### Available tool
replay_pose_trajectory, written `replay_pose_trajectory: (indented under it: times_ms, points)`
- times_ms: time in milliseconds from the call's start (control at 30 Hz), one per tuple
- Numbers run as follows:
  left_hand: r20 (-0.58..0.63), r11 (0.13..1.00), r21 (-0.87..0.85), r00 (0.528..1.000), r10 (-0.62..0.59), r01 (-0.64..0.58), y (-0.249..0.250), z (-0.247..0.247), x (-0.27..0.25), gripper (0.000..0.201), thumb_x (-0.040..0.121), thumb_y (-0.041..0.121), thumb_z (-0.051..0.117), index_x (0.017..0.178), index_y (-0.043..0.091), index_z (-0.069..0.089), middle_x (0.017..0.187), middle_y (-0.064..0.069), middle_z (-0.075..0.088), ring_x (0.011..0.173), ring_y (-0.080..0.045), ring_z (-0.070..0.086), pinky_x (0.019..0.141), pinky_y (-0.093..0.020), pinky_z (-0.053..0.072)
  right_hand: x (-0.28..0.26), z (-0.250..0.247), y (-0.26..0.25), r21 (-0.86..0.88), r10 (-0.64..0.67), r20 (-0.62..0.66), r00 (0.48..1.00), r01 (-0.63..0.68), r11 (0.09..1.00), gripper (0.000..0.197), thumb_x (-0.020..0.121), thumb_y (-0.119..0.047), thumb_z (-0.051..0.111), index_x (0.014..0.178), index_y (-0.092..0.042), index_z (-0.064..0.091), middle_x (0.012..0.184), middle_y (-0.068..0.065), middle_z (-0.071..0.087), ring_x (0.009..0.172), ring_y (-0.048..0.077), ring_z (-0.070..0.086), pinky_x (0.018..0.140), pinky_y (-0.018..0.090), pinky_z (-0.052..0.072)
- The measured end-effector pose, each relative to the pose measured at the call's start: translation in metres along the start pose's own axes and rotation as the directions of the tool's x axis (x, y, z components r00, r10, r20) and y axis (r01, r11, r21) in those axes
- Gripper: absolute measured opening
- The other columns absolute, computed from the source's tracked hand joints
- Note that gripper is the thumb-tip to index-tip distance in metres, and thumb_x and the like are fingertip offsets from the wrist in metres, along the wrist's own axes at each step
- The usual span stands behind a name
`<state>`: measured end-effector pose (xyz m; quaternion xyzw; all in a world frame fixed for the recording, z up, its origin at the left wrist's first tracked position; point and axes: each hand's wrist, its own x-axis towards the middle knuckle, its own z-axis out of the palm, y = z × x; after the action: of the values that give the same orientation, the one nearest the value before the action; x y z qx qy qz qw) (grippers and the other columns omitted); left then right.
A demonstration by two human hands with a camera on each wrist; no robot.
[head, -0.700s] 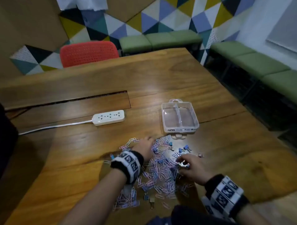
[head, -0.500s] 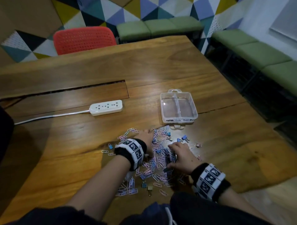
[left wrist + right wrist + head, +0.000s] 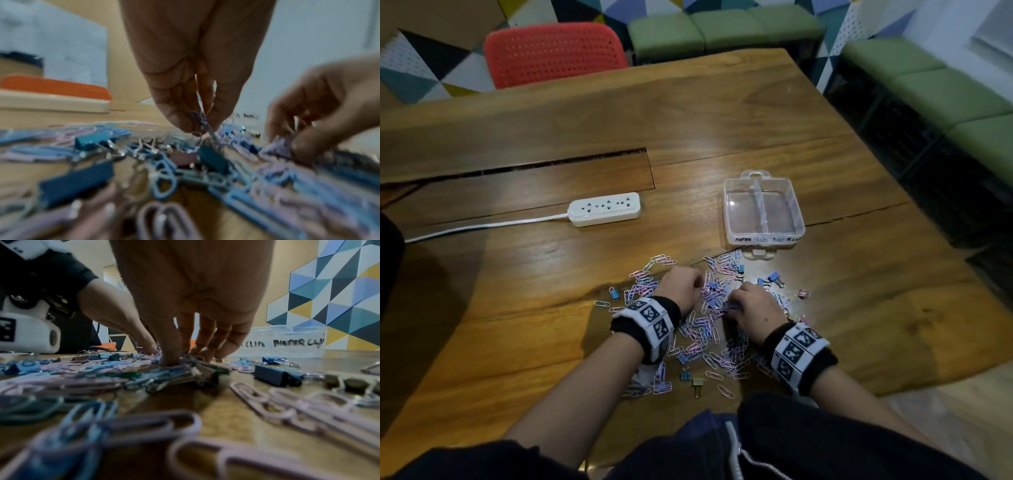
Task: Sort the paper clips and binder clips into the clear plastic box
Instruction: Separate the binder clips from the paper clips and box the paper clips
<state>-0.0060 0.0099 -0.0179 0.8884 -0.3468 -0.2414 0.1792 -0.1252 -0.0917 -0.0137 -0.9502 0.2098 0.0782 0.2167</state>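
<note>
A heap of lilac and blue paper clips (image 3: pixel 705 329) mixed with blue binder clips (image 3: pixel 774 277) lies on the wooden table (image 3: pixel 722 120). The clear plastic box (image 3: pixel 763 209), split into two compartments and labelled on its front (image 3: pixel 298 342), stands just beyond the heap with nothing visible in it. My left hand (image 3: pixel 683 284) is over the heap's middle and pinches a blue paper clip (image 3: pixel 197 119) between thumb and fingers (image 3: pixel 174 116). My right hand (image 3: pixel 750 303) is close beside it, fingers curled down into the heap and pinching lilac paper clips (image 3: pixel 275 146).
A white power strip (image 3: pixel 604 209) with its cord lies left of the box, beside a long slot in the table. A red chair (image 3: pixel 554 51) and green benches (image 3: pixel 722 31) stand beyond the far edge. The table's right edge drops to a dark floor.
My right hand has shifted left, closer to the left hand in the middle of the heap. The head view has tilted down. The box has not moved.
</note>
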Motion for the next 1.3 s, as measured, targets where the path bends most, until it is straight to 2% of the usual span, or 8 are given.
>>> replay_pose_trajectory:
  times_ms: [267, 467, 667, 833, 933, 1000, 1167, 1300]
  points:
    - [0.344, 0.487, -0.784, 0.923, -0.175, 0.385, -0.011, -0.018, -0.01, 0.014, 0.086, -0.002, 0.05, 0.077, 0.008, 0.054, 0.075, -0.006, 0.055, 0.048, -0.009, 0.055, 0.045, -0.019, 0.045, -0.004, -0.008, 0.005, 0.377, 0.16, -0.054, 0.986, -0.128, 0.917, 0.015, 0.085, -0.015, 0.058, 0.092, -0.003, 0.065, 0.083, 0.001, 0.054, 0.074, 0.011, 0.048, 0.061, 0.011, 0.038]
    - [0.423, -0.023, -0.904, 0.889, -0.175, 0.426, -0.006, -0.011, -0.023, 0.016, 0.077, 0.001, 0.033, 0.066, 0.01, 0.038, 0.069, -0.006, 0.042, 0.055, -0.015, 0.037, 0.052, -0.023, 0.032, -0.012, -0.021, 0.014, 0.841, 0.324, 0.168, 0.931, -0.307, 0.445, 0.015, 0.083, -0.002, 0.057, 0.071, -0.011, 0.056, 0.072, 0.0, 0.059, 0.067, 0.012, 0.055, 0.062, 0.025, 0.046]
    - [0.425, 0.387, -0.788, 0.878, -0.221, 0.479, -0.001, -0.004, -0.025, 0.022, 0.09, 0.021, 0.051, 0.069, 0.016, 0.046, 0.057, 0.002, 0.04, 0.038, -0.006, 0.036, 0.034, -0.015, 0.029, -0.016, -0.019, 0.018, 0.895, 0.297, 0.274, 0.915, -0.355, 0.27, 0.022, 0.087, 0.003, 0.047, 0.104, -0.004, 0.06, 0.071, 0.002, 0.056, 0.062, 0.013, 0.048, 0.056, 0.024, 0.038]
    - [0.137, 0.967, -0.182, 0.979, -0.153, 0.176, 0.008, 0.009, -0.041, 0.03, 0.087, 0.042, 0.053, 0.073, 0.018, 0.042, 0.068, 0.005, 0.045, 0.062, -0.011, 0.043, 0.061, -0.024, 0.041, -0.014, -0.02, 0.018, 0.934, 0.264, 0.336, 0.904, -0.356, 0.027, 0.022, 0.086, 0.007, 0.033, 0.087, -0.004, 0.051, 0.077, 0.009, 0.049, 0.06, 0.014, 0.047, 0.05, 0.018, 0.043]
    - [0.071, 0.968, 0.247, 0.995, -0.067, 0.048, 0.013, 0.015, -0.047, 0.052, 0.078, 0.061, 0.054, 0.103, 0.015, 0.047, 0.091, 0.0, 0.056, 0.086, -0.018, 0.056, 0.074, -0.03, 0.049, -0.014, -0.02, 0.019, 0.939, 0.242, 0.344, 0.907, -0.328, -0.105, 0.019, 0.085, 0.002, 0.033, 0.078, -0.005, 0.05, 0.076, 0.008, 0.048, 0.063, 0.015, 0.046, 0.059, 0.021, 0.041]
    - [0.098, 0.95, 0.31, 0.994, -0.053, 0.02, 0.011, 0.02, -0.047, 0.062, 0.074, 0.059, 0.059, 0.114, 0.014, 0.045, 0.108, -0.003, 0.057, 0.099, -0.021, 0.057, 0.081, -0.034, 0.051, -0.011, -0.017, 0.02, 0.945, 0.284, 0.309, 0.908, -0.328, 0.021, 0.019, 0.088, -0.005, 0.041, 0.071, -0.008, 0.05, 0.071, 0.004, 0.048, 0.061, 0.013, 0.043, 0.059, 0.022, 0.037]
    - [0.112, 0.955, 0.295, 0.994, -0.016, -0.017, 0.004, 0.029, -0.047, 0.044, 0.085, 0.046, 0.053, 0.113, 0.013, 0.047, 0.113, -0.006, 0.057, 0.101, -0.02, 0.056, 0.084, -0.031, 0.05, -0.007, 0.001, 0.02, 0.509, 0.325, 0.086, 0.942, -0.322, 0.798, 0.017, 0.08, -0.026, 0.064, 0.077, -0.019, 0.048, 0.082, -0.003, 0.05, 0.081, 0.016, 0.05, 0.078, 0.035, 0.048]
    - [0.158, 0.956, 0.291, 0.987, -0.022, -0.025, 0.005, 0.026, -0.044, 0.037, 0.092, 0.039, 0.046, 0.114, 0.01, 0.049, 0.118, -0.009, 0.055, 0.106, -0.024, 0.056, 0.091, -0.039, 0.049, -0.007, 0.006, 0.016, 0.136, 0.268, 0.031, 0.963, -0.269, 0.953, 0.048, 0.072, -0.046, 0.068, 0.106, -0.017, 0.05, 0.101, 0.001, 0.04, 0.103, 0.017, 0.036, 0.09, 0.033, 0.037]
